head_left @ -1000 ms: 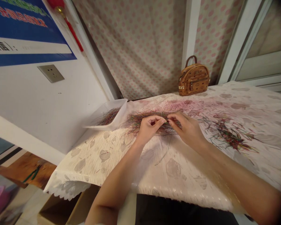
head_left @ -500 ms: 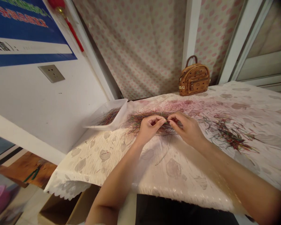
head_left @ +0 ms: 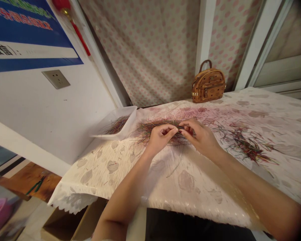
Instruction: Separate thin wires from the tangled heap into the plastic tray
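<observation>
Both grips were closed on the work: the left hand [head_left: 160, 139] and the right hand [head_left: 199, 137] each pinched into a loose bundle of thin coloured wires [head_left: 150, 132], their fingertips almost meeting above it with a few strands caught between them. The bundle lay across the far part of the cloth-covered bench [head_left: 190, 190], low under the hands, its ends fanning out towards the left. A single wire curved down from it, loose on the pale leaf-patterned cloth.

Just left of the bundle sat a translucent plastic tray [head_left: 122, 115], tilted against the wall and holding a smaller tangle of wires [head_left: 116, 125]. To the right, a scattered heap of red, green and yellow wire pieces [head_left: 245, 147] lay well apart from the right hand. A small brown studded handbag [head_left: 208, 85] stood at the back of the bench against a polka-dot curtain [head_left: 145, 50]. On the white wall to the left were a power socket [head_left: 56, 79] and a blue poster [head_left: 27, 33]. Below the bench edge, green-handled pliers [head_left: 36, 185] lay on a wooden surface [head_left: 22, 182].
</observation>
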A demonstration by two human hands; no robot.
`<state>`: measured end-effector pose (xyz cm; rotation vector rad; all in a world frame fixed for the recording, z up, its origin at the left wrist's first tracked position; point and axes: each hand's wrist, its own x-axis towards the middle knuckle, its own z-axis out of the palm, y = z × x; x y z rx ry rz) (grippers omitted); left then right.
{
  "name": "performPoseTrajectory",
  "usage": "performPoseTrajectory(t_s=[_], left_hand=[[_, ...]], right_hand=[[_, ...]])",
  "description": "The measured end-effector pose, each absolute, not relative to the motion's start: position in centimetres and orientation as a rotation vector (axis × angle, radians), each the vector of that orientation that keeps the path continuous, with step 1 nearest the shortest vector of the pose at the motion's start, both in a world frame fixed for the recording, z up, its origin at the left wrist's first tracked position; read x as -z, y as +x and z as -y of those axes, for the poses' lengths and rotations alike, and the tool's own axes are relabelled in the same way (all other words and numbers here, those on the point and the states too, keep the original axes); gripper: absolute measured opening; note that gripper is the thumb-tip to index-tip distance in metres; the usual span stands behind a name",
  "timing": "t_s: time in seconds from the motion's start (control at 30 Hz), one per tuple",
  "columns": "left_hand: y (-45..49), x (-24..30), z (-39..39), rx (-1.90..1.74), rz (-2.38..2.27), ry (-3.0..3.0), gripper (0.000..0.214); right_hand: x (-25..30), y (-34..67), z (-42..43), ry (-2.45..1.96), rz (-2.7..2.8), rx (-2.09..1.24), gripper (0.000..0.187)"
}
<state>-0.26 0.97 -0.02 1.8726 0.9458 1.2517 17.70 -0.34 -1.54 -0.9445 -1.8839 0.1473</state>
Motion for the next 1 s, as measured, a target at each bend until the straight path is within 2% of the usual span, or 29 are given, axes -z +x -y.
performPoseTrajectory(t_s=[0.17, 0.7, 1.0], left_hand=[[-0.3, 0.2, -1.1, -1.257, -0.95, 1.89, 0.028], [-0.3, 0.4, -1.1, -1.238, -0.965, 1.92, 0.029], [-1.9, -0.8, -1.2, -1.279, -1.069, 2.056, 0.025]], right_hand=[[1.4, 17.7, 0.4, -0.859, 1.944, -0.106, 0.013], [1.6, 17.5, 0.3, -0.845, 1.948, -0.067, 0.011], [1.0, 19.6, -0.6, -1.089, 1.54, 0.064, 0.004]])
